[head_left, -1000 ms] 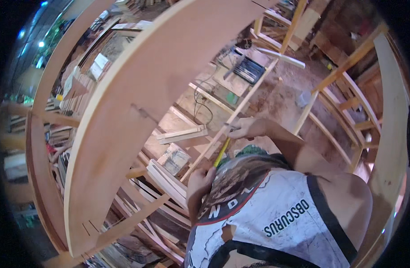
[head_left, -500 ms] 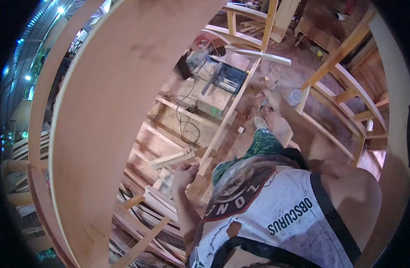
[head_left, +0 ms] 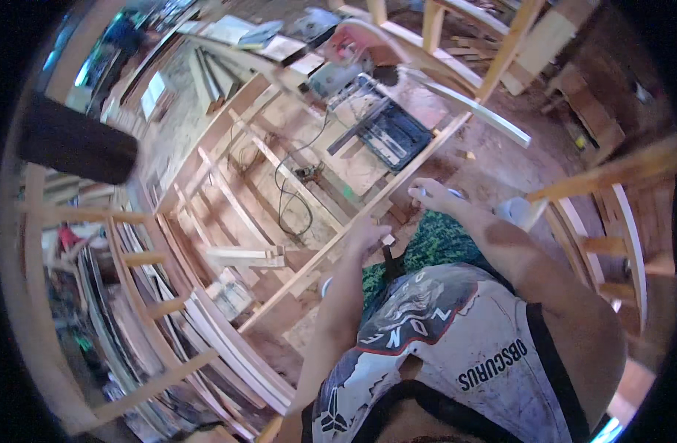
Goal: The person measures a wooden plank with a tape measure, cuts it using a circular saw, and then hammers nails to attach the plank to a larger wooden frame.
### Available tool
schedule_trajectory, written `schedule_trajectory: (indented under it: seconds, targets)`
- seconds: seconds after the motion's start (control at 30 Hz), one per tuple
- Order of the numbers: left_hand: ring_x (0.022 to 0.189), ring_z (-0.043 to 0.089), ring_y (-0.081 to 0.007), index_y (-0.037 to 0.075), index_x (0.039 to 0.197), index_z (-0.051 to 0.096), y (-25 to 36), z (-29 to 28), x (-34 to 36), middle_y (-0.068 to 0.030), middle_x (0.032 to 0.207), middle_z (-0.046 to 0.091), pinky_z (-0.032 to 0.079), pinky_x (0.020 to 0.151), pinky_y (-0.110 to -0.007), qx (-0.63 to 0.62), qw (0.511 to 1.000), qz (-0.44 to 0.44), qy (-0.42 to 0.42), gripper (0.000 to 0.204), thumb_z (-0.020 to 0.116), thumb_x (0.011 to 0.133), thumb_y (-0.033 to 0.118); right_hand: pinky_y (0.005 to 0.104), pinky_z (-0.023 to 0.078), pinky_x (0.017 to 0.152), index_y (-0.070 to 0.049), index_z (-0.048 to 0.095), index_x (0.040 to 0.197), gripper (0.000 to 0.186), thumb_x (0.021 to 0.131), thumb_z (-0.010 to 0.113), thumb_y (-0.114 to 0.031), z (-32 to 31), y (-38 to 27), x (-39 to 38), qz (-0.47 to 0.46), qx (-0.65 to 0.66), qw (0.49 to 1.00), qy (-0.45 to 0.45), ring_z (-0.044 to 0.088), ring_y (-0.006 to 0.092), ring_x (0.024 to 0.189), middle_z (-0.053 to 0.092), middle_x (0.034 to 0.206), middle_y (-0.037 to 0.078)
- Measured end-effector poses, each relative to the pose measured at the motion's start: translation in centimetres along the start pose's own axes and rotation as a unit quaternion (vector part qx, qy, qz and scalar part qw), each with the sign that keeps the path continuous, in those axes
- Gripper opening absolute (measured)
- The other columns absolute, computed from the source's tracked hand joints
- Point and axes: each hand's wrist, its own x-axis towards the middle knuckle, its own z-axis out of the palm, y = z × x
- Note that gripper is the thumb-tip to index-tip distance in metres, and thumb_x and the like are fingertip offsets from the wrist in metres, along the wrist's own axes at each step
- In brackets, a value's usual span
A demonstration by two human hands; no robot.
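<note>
Note the left hand at the long wooden rail, with fingers seemingly bent; cannot tell contact or grip through the blur. Note the right hand apart from it, just beside the slanting rail, with a small pale thing at the fingertips; cannot tell whether clamped. Best to brace both wrists, work slowly, and avoid the black tray and looped cord beyond.
</note>
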Motion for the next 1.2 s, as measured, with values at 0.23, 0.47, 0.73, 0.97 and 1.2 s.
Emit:
schedule_trajectory:
  seconds: [0.23,0.47,0.73,0.97,1.2]
  targets:
    - [0.087,0.070,-0.0324,-0.001,0.105,0.069,-6.6,0.2,13.0,-0.0205,0.096,0.072,0.055,0.080,-0.042,0.051,0.981,0.035,0.183,0.070,0.079,0.068,0.058,0.0348,0.050,0.068,-0.002,0.062,0.108,0.023,0.095,0.063,-0.020,5.2,14.9,13.2,-0.045,0.170,0.983,0.044,0.062,0.0185,0.078,0.065,0.084,0.010]
    - [0.100,0.064,-0.0343,0.006,0.081,0.071,-8.3,5.2,22.6,-0.0184,0.103,0.068,0.051,0.088,-0.043,0.052,0.872,0.162,0.459,0.023,0.072,0.072,0.028,0.0369,0.050,0.077,0.002,0.060,0.110,0.026,0.085,0.066,-0.002,10.7,18.6,18.8,-0.331,-0.229,0.901,0.161,0.060,0.0223,0.087,0.062,0.094,0.011]
    - [0.130,0.048,-0.0373,0.002,0.107,0.068,-13.2,2.5,14.2,-0.0212,0.141,0.050,0.042,0.107,-0.039,-0.042,0.830,0.195,0.521,0.039,0.071,0.079,0.029,0.0318,0.046,0.077,0.000,0.059,0.106,0.029,0.079,0.069,-0.001,10.0,21.1,20.0,-0.268,-0.116,0.951,0.099,0.055,0.0191,0.084,0.059,0.092,0.007]
    - [0.087,0.070,-0.0212,0.000,0.110,0.067,-39.6,-0.7,-15.6,-0.0132,0.092,0.073,0.055,0.080,-0.036,-0.169,0.586,-0.233,0.757,0.035,0.073,0.080,0.018,0.0289,0.045,0.077,-0.001,0.059,0.106,0.031,0.081,0.074,-0.009,9.8,21.3,21.3,-0.257,-0.199,0.936,0.138,0.053,0.0168,0.082,0.057,0.090,0.005]
    - [0.113,0.062,-0.0383,-0.006,0.112,0.068,-57.6,4.1,-42.5,-0.0279,0.117,0.065,0.047,0.097,-0.043,-0.057,0.496,-0.521,0.692,0.067,0.068,0.080,0.052,0.0289,0.048,0.065,-0.002,0.060,0.096,0.020,0.098,0.061,-0.022,0.4,19.0,20.4,-0.262,-0.171,0.918,0.242,0.057,0.0148,0.075,0.058,0.084,0.005]
